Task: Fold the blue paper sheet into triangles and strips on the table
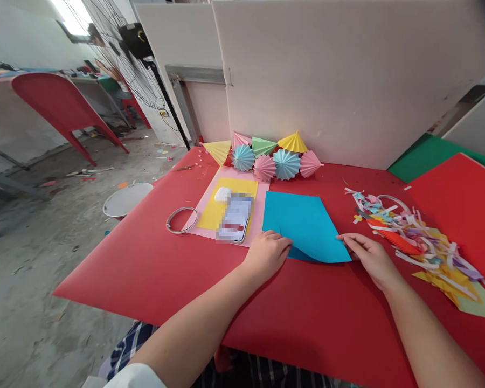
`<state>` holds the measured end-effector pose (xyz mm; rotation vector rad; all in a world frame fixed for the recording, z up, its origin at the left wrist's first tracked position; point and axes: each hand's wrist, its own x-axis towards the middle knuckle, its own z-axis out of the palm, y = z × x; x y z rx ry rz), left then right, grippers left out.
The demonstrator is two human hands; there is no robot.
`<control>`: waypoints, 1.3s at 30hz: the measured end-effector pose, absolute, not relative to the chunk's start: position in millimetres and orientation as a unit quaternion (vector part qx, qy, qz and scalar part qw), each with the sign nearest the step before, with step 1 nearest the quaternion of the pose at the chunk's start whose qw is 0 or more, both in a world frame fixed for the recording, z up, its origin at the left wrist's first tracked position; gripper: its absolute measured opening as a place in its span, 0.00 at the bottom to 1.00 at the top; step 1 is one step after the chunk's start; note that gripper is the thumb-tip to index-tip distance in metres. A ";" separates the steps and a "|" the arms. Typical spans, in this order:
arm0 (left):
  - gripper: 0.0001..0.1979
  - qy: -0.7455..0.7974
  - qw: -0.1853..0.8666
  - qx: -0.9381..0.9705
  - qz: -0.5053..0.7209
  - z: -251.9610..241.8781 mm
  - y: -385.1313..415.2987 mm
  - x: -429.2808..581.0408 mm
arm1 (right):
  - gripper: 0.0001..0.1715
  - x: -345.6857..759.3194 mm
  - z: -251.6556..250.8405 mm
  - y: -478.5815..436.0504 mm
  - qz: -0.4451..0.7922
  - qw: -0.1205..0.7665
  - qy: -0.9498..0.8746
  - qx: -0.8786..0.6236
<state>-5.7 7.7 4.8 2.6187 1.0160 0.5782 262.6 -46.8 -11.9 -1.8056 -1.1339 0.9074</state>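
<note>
A sheet of blue paper [299, 221] lies on a red table [165, 280] between a worker's 2 bare hands, its near edge bowed up off the surface. The left hand [268, 251] is drawn in narrow at the near left corner, fingertips closed on the paper, though the exact grip beneath is hidden; the right hand [369, 258] pinches the near right edge between thumb and fingers. Held at 2 opposite sides, the sheet appears to be kept taut and square to the worker, while its far half rests flat. Whether the darker blue under the bowed edge is a 2nd layer or shadow cannot be told. To the left, a phone [236, 213] lies on yellow paper [208, 215] over pink paper [262, 186], near enough, it seems, to be glanced at, with a pale ring [181, 232] overlapping the pink sheet. At the back, 8 pleated paper shapes [286, 164] stand in a huddle before a white board [327, 81], probably to keep them uncrushed, while a heap of paper scraps [404, 240] lies off to the right, apparently pushed clear of the working spot
</note>
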 end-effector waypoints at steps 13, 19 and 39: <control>0.11 0.345 0.133 0.906 0.207 3.0 7.7 -5.3 | 0.21 262.0 -10.5 -46.3 0.355 0.363 -0.477 -0.717; 0.11 0.335 0.131 0.912 0.199 4.5 6.0 -6.3 | 0.23 262.7 -11.4 -45.7 0.357 0.365 -0.483 -0.711; 0.13 0.310 0.129 0.929 0.157 10.3 -1.0 -8.4 | 0.21 268.2 -16.9 -45.8 0.350 0.349 -0.500 -0.711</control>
